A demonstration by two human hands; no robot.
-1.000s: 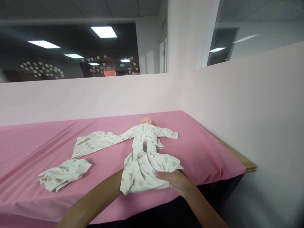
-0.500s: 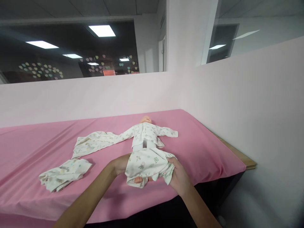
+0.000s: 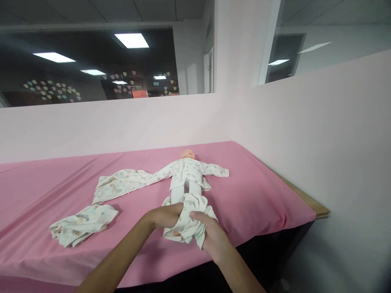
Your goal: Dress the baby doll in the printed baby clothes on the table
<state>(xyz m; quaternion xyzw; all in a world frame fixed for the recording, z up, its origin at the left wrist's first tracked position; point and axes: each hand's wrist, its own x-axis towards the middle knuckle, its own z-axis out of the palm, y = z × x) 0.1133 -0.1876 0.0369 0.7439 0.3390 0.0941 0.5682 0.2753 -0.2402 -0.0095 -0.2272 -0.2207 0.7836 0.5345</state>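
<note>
A baby doll (image 3: 187,154) lies on its back, head away from me, in a white printed baby shirt (image 3: 187,171). White printed baby pants (image 3: 192,228) are bunched around its lower legs. My left hand (image 3: 167,215) reaches into the pants from the left, so its fingers are hidden by the cloth. On the other side, my right hand (image 3: 212,234) grips the bunched fabric, thumb on top. A small bit of the doll's foot (image 3: 176,233) shows below the cloth.
A pink sheet (image 3: 244,195) covers the table. A spread printed garment (image 3: 120,185) lies to the left by the doll's sleeve, and a folded printed cloth (image 3: 82,224) sits nearer. White walls (image 3: 137,130) with windows border the back and right.
The pants have gone from stretched wide to gathered up tighter. My right hand has moved left and slightly down, and my left hand has shifted right, deeper into the cloth.
</note>
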